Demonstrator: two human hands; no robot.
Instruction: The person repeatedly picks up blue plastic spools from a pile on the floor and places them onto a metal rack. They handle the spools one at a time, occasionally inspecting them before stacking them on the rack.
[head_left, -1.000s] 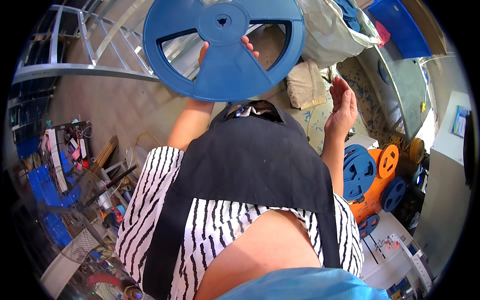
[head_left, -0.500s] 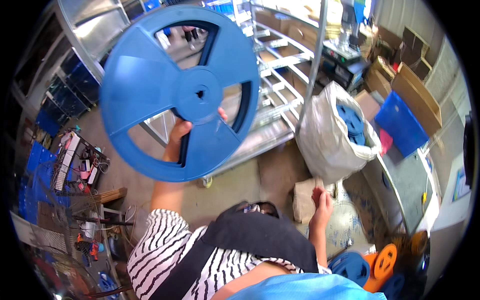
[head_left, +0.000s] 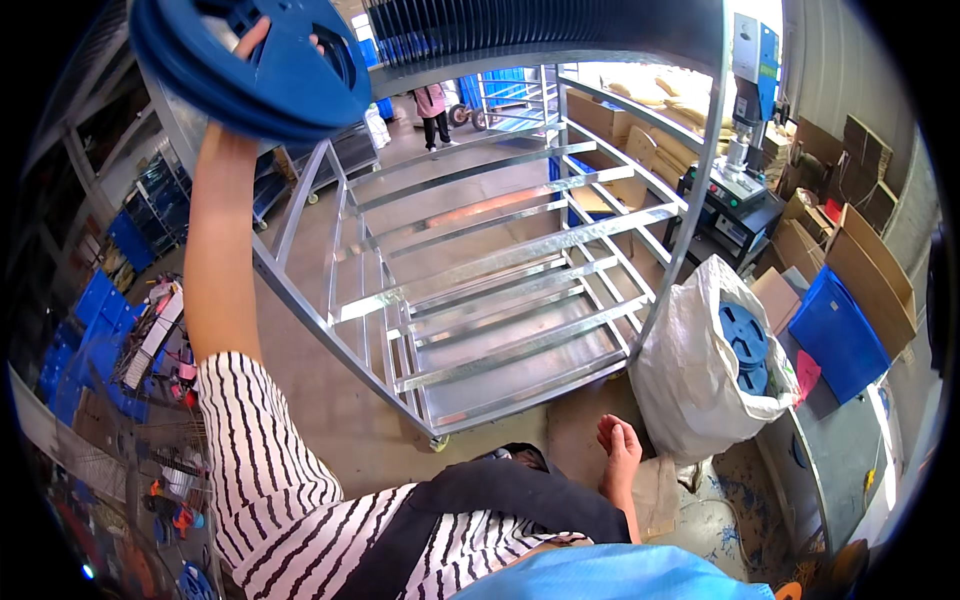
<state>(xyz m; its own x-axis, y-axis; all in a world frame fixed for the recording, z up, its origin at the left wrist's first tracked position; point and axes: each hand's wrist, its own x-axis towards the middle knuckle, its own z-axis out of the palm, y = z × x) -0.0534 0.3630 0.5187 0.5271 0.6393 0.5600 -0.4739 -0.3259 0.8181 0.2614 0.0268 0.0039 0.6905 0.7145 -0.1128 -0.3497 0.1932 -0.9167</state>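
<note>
A large blue plastic reel [head_left: 310, 75] with cut-out windows is raised at the upper left, tilted and partly beyond the top edge. My left hand [head_left: 252, 42] grips it, fingers showing through a window around the hub. It is held beside the upper left of a metal rack [head_left: 520, 250], whose top shelf carries a long row of dark reels [head_left: 510, 38] packed on edge. My right hand [head_left: 620, 455] hangs low in front of the rack, fingers loosely bent, with nothing in it. Nearest to it is a white woven sack [head_left: 685, 370].
Blue reels [head_left: 745, 345] lie inside the sack. Right of it are a blue bin [head_left: 838, 320], cardboard boxes and a grey-topped bench [head_left: 845, 440]. A press machine [head_left: 735, 190] stands behind. Far off, a person [head_left: 432, 110] stands on the floor. Cluttered shelving fills the left.
My left hand has lifted the reel up and to the left, and it now leans more edge-on. The view has risen, showing the rack's loaded top shelf. My right hand stays low and empty.
</note>
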